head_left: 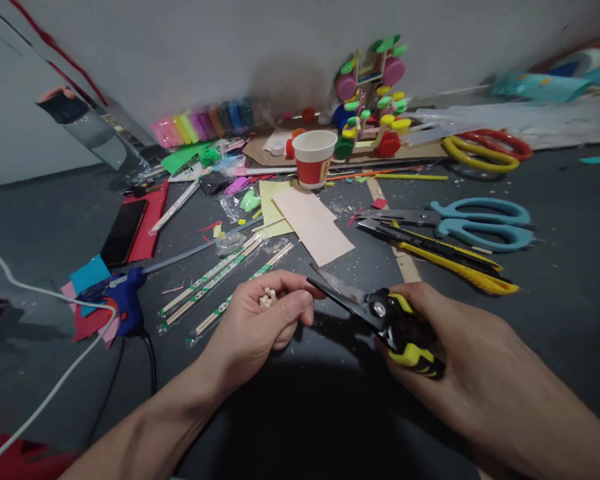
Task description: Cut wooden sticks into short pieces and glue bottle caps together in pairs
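Small pale wooden stick pieces (267, 299) poke out of my left hand (250, 327), whose fingers curl around them above the table. My right hand (465, 347) grips black-and-yellow cutting shears (410, 333). Their blades are parted, and the tips reach close to the thumb and fingertips of my left hand. Just beyond my left hand lie wrapped chopsticks (213, 283) in clear sleeves with green print. A pale pink paper strip (320, 230) rests past the blade tips, over a yellowish sheet (276, 203).
Blue-handled scissors (485, 223) and a yellow utility knife (460, 267) lie to the right. A paper cup (314, 160) stands at the back before colourful wheeled models (375, 127). On the left are a blue glue gun (127, 303), its cord, a phone (125, 230) and a bottle (93, 130).
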Available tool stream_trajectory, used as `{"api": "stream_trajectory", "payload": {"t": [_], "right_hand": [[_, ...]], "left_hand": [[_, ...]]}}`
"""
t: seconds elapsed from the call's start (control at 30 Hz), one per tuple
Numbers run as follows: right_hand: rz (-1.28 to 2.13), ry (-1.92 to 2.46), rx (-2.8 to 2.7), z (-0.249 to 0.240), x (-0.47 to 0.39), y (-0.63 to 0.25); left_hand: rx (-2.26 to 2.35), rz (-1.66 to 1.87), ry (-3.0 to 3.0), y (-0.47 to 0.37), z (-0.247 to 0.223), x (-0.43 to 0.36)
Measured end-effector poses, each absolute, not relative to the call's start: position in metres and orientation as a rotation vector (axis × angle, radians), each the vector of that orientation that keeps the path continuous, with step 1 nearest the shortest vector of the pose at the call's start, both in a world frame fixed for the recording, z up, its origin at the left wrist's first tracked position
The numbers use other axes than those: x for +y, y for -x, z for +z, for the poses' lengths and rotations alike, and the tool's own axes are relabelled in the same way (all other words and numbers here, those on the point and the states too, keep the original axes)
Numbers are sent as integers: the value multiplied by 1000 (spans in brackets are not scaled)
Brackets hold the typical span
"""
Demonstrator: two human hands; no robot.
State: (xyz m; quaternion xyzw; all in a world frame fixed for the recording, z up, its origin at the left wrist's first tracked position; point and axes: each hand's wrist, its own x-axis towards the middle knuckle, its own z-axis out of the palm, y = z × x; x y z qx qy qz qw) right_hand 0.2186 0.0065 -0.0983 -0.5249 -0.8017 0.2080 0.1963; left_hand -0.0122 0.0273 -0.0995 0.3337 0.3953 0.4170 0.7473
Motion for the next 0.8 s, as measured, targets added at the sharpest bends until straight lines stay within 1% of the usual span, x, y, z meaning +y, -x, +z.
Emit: {"api": "stream_trajectory", "payload": {"t": [0.4, 0.6, 0.8], "right_hand": [[589, 1524, -2243, -103, 3, -221], [583, 1525, -2239, -99, 7, -219], [594, 1541, -2246, -99, 6, -220]], "left_hand": [[861, 809, -781, 14, -102, 32], [914, 850, -786, 15, -105, 33], [922, 811, -752, 11, -107, 31]]}}
